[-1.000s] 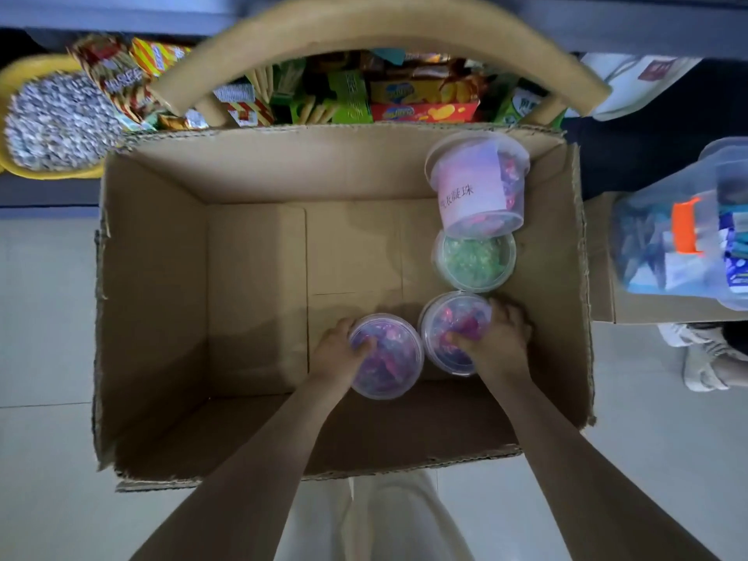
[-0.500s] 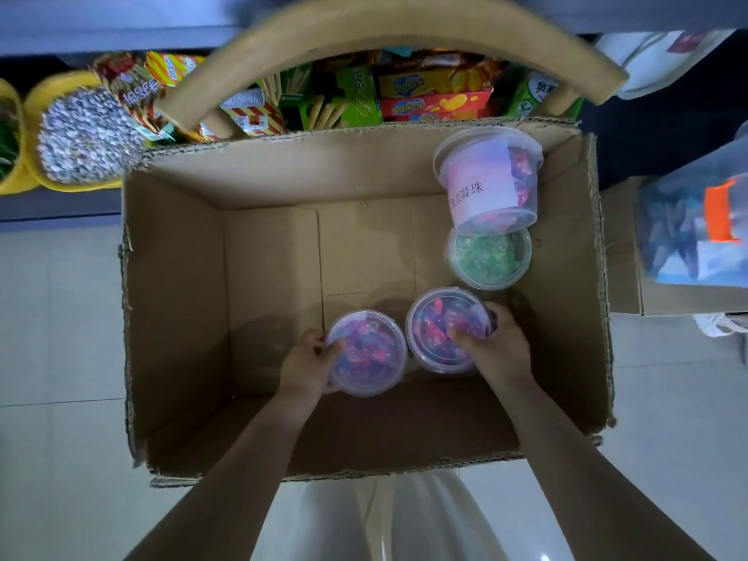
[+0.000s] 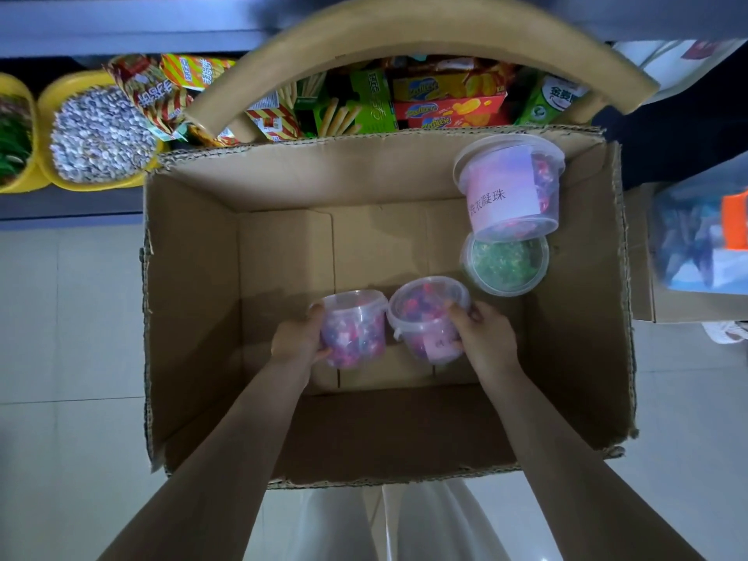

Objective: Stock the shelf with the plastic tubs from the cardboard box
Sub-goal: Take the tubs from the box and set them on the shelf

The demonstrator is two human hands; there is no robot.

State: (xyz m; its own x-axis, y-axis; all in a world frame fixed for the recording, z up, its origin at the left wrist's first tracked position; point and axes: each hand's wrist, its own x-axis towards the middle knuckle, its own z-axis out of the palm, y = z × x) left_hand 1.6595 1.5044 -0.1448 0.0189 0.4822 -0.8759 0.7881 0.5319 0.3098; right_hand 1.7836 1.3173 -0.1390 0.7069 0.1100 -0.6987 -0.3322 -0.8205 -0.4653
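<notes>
Much of each grip is hidden. The left hand (image 3: 297, 338) reaches into the cardboard box (image 3: 194, 317) and wraps a clear tub of pink and purple pieces (image 3: 356, 330), fingers clamped on its side, their tips out of sight behind it. The right hand (image 3: 485, 338) clamps a second pink-filled tub (image 3: 425, 313) the same way, its palm covering part of a small pink label whose print is too blurred to read. The two tubs tilt and touch rim to rim near the box's near wall; whether their bases rest on the box floor cannot be told.

Toward the box's far right corner a green-filled tub (image 3: 506, 265) stands upright. A labelled pink tub (image 3: 506, 192) lies tilted over its far edge, against the box's back wall, hiding part of the green lid.

Beyond the box, a curved wooden bar (image 3: 404, 30) arcs across the view and blocks part of the snack packets (image 3: 445, 103) on the shelf (image 3: 121, 26). A yellow bowl of pale beans (image 3: 97, 135) sits beyond the box's far left corner; another to its left is cut off by the frame. Right of the box, a blurred clear container with an orange latch (image 3: 704, 236) sits on a smaller carton (image 3: 647, 277), both cropped. The box stands on a pale tiled floor (image 3: 60, 317).
</notes>
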